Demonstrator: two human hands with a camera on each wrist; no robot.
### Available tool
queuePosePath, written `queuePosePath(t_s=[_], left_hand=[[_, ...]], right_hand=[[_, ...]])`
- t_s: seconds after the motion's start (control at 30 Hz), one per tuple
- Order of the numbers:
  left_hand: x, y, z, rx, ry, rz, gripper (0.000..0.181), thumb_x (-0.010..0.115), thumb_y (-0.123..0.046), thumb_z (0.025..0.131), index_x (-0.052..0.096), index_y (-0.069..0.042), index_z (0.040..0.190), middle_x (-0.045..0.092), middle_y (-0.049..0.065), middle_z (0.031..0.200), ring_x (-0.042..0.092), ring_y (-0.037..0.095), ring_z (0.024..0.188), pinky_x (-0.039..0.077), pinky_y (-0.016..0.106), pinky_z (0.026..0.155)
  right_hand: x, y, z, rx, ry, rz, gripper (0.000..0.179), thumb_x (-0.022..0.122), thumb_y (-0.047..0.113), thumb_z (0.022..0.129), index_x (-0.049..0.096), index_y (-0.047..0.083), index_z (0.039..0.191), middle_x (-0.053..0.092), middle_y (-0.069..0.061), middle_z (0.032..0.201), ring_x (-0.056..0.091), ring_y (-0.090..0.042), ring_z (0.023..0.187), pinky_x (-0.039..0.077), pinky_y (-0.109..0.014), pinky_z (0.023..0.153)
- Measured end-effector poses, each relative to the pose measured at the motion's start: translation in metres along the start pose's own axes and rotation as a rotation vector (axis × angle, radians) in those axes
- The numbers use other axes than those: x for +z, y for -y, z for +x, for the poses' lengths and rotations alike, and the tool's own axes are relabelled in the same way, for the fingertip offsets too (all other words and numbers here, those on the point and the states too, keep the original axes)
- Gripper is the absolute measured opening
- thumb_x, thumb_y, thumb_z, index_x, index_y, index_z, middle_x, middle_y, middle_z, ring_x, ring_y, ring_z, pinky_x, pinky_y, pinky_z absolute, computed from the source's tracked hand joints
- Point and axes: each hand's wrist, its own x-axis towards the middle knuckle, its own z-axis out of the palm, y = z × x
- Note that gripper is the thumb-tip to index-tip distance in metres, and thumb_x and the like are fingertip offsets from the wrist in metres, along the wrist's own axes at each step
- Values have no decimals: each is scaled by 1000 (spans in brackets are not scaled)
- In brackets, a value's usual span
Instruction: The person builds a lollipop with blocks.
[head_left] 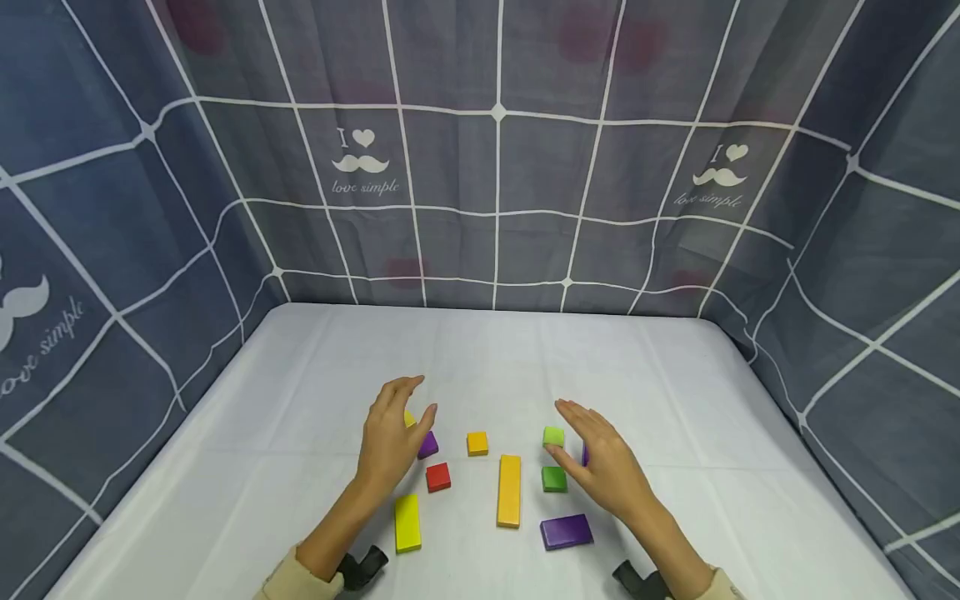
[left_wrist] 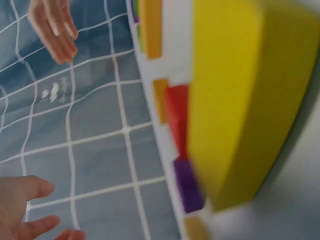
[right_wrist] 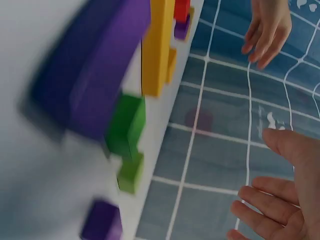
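Observation:
My left hand (head_left: 391, 439) hovers over the left group of blocks with thumb and fingers spread, holding nothing. Under and beside it are a small yellow block (head_left: 408, 418), partly hidden, and a purple block (head_left: 428, 445). A red block (head_left: 438, 477) lies to the right of its wrist. My right hand (head_left: 606, 464), fingers extended and empty, is above the right group. Near its thumb are a light green block (head_left: 553, 436) and a green block (head_left: 554, 479). Behind its fingers a purple block (head_left: 585, 454) is mostly hidden.
Between the hands stand a small orange block (head_left: 477, 443) and a long orange block (head_left: 508, 492). Closer to me lie a long yellow block (head_left: 407, 523) and a larger purple block (head_left: 566, 532). A grid-patterned curtain (head_left: 450, 167) surrounds the white table (head_left: 495, 358).

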Motion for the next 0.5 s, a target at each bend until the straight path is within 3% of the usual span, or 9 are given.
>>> queuePosePath(t_s=[0.1,0.27,0.5], left_hand=[[15,1,-2,8,38,-58,41,73,-15,80,61,-4,117,57,10,110,57,27,93,51,38,80],[37,3,-5,14,175,-109,39,73,-19,81,63,-5,116,59,8,107,58,25,90,52,33,74],[50,8,-10,49,376,-92,35,73,-20,80,66,-2,110,61,9,104,59,23,90,52,36,77]], right_hand=[[10,8,-6,6,32,58,60,70,35,81,52,6,131,53,-9,130,49,-30,119,39,-46,98],[26,16,-15,33,114,119,62,69,39,81,51,10,132,53,-5,131,50,-26,118,42,-43,95],[39,23,-22,67,295,237,67,66,46,81,48,9,134,49,-2,135,42,-15,125,37,-35,101]])
